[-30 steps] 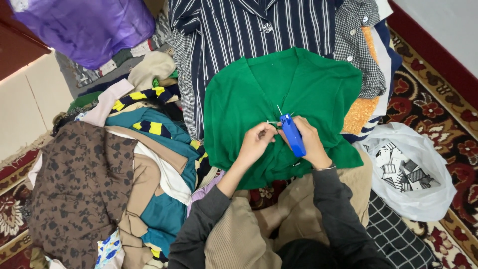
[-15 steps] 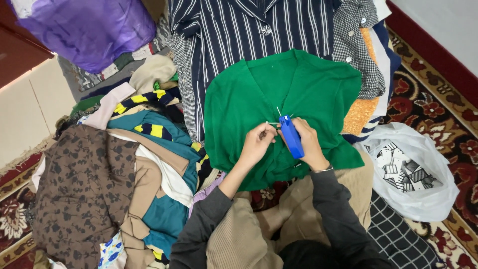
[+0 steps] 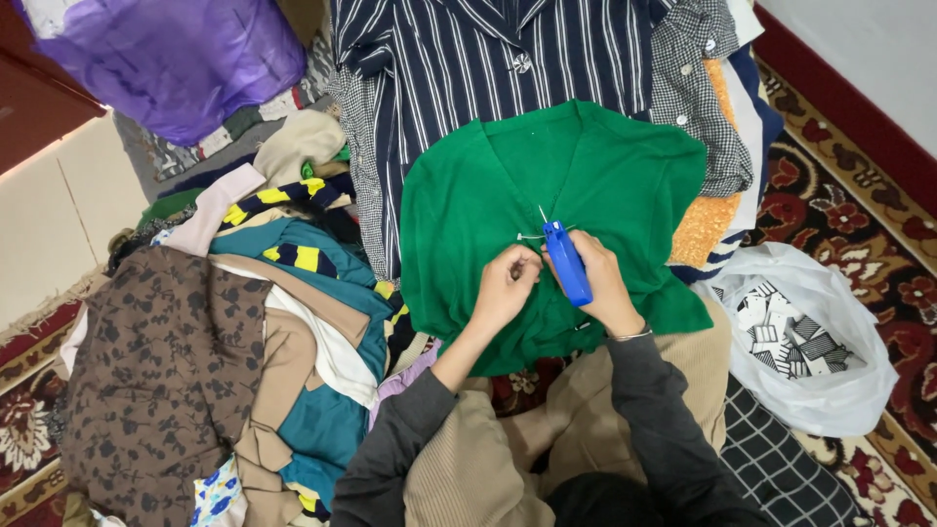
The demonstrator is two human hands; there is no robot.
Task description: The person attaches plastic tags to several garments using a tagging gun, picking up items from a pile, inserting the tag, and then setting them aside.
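A green garment (image 3: pixel 586 185) lies spread in the middle of the frame, over the person's lap and the clothes beyond it. Both hands meet at its centre. The right hand (image 3: pixel 603 283) is clamped around a blue handheld tool (image 3: pixel 567 262) whose thin metal tip points up and to the left; the palm hides the tool's lower end. The left hand (image 3: pixel 505 288) pinches the green fabric just beside that tip, fingertips close together; whether it also holds something small there is too fine to make out. A thin pale strand or pin sticks out left of the tip, but what it is cannot be told.

Above the green garment, a navy striped shirt (image 3: pixel 488 59) runs off the top edge, and a small-checked shirt (image 3: pixel 698 88) lies to its right, partly tucked under the green one. An orange textured piece (image 3: pixel 705 226) shows only as a patch at the green garment's right edge.

At the left of the frame a heap of clothes (image 3: pixel 244 322) is piled up, with a brown spotted garment (image 3: pixel 146 381) cut off at the lower left. A purple plastic bag (image 3: pixel 176 59) sits at the upper left, cropped by the frame. At the right, a white plastic bag (image 3: pixel 830 390) lies open on the patterned carpet (image 3: pixel 878 244), holding black-and-white tags (image 3: pixel 791 332) whose print is unreadable.
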